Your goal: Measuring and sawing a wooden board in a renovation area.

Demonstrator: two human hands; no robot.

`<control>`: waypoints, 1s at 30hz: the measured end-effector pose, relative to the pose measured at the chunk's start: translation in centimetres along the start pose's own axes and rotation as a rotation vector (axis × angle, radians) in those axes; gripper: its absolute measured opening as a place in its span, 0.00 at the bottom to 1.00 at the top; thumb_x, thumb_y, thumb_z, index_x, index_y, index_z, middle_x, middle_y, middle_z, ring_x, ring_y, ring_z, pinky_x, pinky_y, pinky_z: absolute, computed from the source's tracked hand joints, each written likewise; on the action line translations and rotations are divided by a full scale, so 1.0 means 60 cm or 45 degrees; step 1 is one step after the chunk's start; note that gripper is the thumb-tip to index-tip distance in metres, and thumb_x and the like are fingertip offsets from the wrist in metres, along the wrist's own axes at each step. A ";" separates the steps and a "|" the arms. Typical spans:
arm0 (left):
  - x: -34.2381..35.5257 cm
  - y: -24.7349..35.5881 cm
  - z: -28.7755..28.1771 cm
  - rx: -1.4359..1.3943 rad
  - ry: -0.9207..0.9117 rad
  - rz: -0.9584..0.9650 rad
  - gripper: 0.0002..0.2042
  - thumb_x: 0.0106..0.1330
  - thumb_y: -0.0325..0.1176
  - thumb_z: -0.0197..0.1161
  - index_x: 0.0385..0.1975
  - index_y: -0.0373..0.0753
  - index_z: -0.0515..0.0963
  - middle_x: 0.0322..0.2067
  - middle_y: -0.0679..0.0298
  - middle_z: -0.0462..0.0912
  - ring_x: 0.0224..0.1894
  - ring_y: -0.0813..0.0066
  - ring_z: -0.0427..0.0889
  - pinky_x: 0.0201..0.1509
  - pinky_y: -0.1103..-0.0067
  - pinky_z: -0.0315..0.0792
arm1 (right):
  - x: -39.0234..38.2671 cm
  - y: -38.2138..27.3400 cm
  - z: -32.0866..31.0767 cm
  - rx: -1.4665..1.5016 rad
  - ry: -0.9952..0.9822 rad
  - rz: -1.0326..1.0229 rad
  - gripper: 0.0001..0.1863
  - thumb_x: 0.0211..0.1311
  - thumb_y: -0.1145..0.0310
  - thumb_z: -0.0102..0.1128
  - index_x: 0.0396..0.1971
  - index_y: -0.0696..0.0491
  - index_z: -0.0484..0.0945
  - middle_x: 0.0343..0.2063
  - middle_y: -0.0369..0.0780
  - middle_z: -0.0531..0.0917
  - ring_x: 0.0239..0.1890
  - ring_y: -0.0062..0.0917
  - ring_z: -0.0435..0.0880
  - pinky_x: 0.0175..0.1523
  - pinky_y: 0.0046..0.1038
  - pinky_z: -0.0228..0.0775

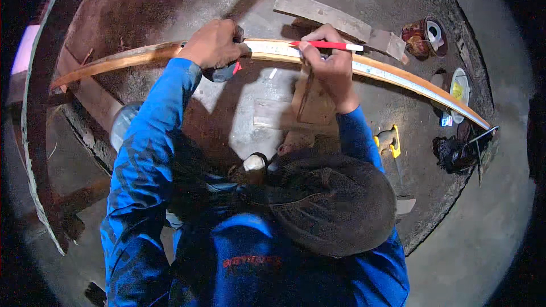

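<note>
A long, narrow wooden board (128,58) runs across in front of me, bowed by the lens. Along its right part lies the pale blade of a tape measure (415,84), reaching to the board's far right end. My left hand (211,44) is closed around the tape measure's dark, red-marked case at the board's middle; the fingers partly hide it. Pinched in my right hand (331,68) is a red marker (327,45) with a white end. Its tip points left, close to the tape and board; I cannot tell whether it touches.
Wood offcuts (324,14) lie beyond the board, with a rusty tin (424,37) to their right. A plate (459,88), a black plastic bag (455,153) and a yellow-handled handsaw (392,141) are on the right. A wooden block (315,102) sits below my right hand.
</note>
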State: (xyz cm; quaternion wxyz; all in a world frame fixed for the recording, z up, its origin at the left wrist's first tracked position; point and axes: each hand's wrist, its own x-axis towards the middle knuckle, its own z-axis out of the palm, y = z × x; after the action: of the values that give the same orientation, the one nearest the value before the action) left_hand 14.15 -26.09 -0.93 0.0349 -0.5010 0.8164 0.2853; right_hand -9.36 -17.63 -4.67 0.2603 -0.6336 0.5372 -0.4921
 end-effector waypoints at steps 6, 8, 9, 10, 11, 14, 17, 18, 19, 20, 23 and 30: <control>-0.002 0.021 -0.012 0.059 -0.085 -0.111 0.18 0.51 0.43 0.65 0.32 0.33 0.82 0.29 0.42 0.81 0.35 0.47 0.82 0.42 0.64 0.75 | 0.007 -0.002 0.020 -0.259 -0.099 -0.401 0.06 0.52 0.72 0.64 0.23 0.56 0.76 0.21 0.38 0.76 0.21 0.23 0.77 0.27 0.25 0.69; -0.004 0.015 -0.003 0.086 -0.009 -0.052 0.18 0.51 0.43 0.65 0.32 0.33 0.82 0.29 0.42 0.81 0.35 0.48 0.82 0.43 0.64 0.75 | 0.006 0.005 0.024 -0.363 -0.121 -0.525 0.06 0.52 0.72 0.65 0.22 0.57 0.76 0.21 0.38 0.76 0.21 0.23 0.77 0.27 0.25 0.69; -0.005 0.013 0.001 0.112 0.061 0.014 0.18 0.51 0.43 0.65 0.32 0.33 0.82 0.30 0.43 0.81 0.35 0.48 0.82 0.43 0.65 0.76 | 0.004 0.008 0.025 -0.202 -0.097 -0.315 0.06 0.53 0.72 0.64 0.23 0.57 0.77 0.21 0.38 0.76 0.21 0.23 0.77 0.27 0.25 0.69; -0.005 0.014 0.000 0.113 0.063 0.007 0.18 0.51 0.43 0.65 0.32 0.33 0.82 0.30 0.43 0.81 0.35 0.48 0.82 0.43 0.65 0.76 | 0.003 0.008 0.026 -0.041 -0.075 -0.102 0.06 0.53 0.72 0.64 0.23 0.56 0.77 0.21 0.37 0.76 0.21 0.23 0.77 0.27 0.25 0.69; -0.005 0.015 0.000 0.107 0.045 -0.019 0.18 0.51 0.43 0.65 0.33 0.33 0.83 0.30 0.43 0.82 0.35 0.49 0.83 0.43 0.65 0.76 | 0.003 0.009 0.027 -0.035 -0.079 -0.104 0.06 0.53 0.72 0.64 0.23 0.56 0.77 0.21 0.37 0.76 0.21 0.23 0.77 0.27 0.25 0.69; -0.006 0.017 -0.005 0.104 0.010 -0.061 0.18 0.51 0.43 0.65 0.33 0.34 0.83 0.29 0.43 0.82 0.35 0.49 0.83 0.44 0.65 0.76 | 0.005 0.008 0.027 0.153 -0.087 0.127 0.05 0.53 0.72 0.63 0.24 0.57 0.77 0.22 0.38 0.78 0.23 0.25 0.79 0.29 0.25 0.70; -0.006 0.013 -0.004 0.110 0.006 -0.080 0.17 0.50 0.43 0.65 0.32 0.34 0.83 0.29 0.44 0.82 0.34 0.49 0.83 0.44 0.65 0.76 | 0.009 0.007 0.029 -0.209 -0.151 -0.298 0.04 0.53 0.73 0.63 0.24 0.57 0.77 0.22 0.39 0.79 0.23 0.25 0.80 0.30 0.24 0.71; -0.007 0.011 -0.004 0.111 0.017 -0.081 0.17 0.50 0.43 0.65 0.32 0.34 0.83 0.29 0.44 0.82 0.34 0.49 0.83 0.44 0.65 0.76 | 0.010 0.008 0.030 -0.202 -0.153 -0.301 0.04 0.53 0.73 0.63 0.24 0.57 0.77 0.22 0.39 0.79 0.23 0.25 0.80 0.30 0.24 0.71; -0.007 0.014 -0.006 0.112 0.015 -0.083 0.17 0.50 0.43 0.65 0.32 0.34 0.83 0.29 0.44 0.82 0.34 0.49 0.83 0.44 0.65 0.76 | 0.009 0.011 0.029 -0.146 -0.141 -0.252 0.05 0.54 0.73 0.63 0.24 0.57 0.77 0.22 0.39 0.79 0.23 0.24 0.80 0.29 0.24 0.71; -0.007 0.020 -0.009 0.100 0.000 -0.064 0.17 0.50 0.43 0.65 0.32 0.35 0.83 0.29 0.44 0.82 0.35 0.50 0.83 0.44 0.65 0.76 | 0.008 0.012 0.029 -0.090 -0.128 -0.204 0.05 0.54 0.72 0.63 0.24 0.57 0.77 0.22 0.39 0.79 0.23 0.24 0.80 0.29 0.24 0.71; -0.008 0.015 -0.006 0.059 0.000 -0.001 0.20 0.51 0.45 0.66 0.29 0.30 0.80 0.28 0.42 0.81 0.33 0.48 0.82 0.41 0.63 0.75 | 0.009 0.004 0.030 0.020 -0.143 -0.044 0.06 0.55 0.71 0.64 0.25 0.57 0.77 0.21 0.39 0.79 0.23 0.21 0.79 0.28 0.24 0.71; -0.003 -0.003 0.010 0.095 0.082 0.041 0.21 0.53 0.46 0.66 0.28 0.28 0.79 0.25 0.42 0.80 0.31 0.48 0.82 0.36 0.63 0.76 | 0.008 -0.005 0.033 0.105 -0.207 0.177 0.06 0.56 0.70 0.63 0.26 0.57 0.78 0.22 0.40 0.80 0.24 0.20 0.79 0.31 0.22 0.71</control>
State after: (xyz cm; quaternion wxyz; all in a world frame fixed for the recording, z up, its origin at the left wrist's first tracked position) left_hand 14.26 -25.69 -1.46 0.0226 -0.4952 0.8350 0.2389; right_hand -7.48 -18.37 -5.00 0.3623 -0.6213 0.5364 -0.4415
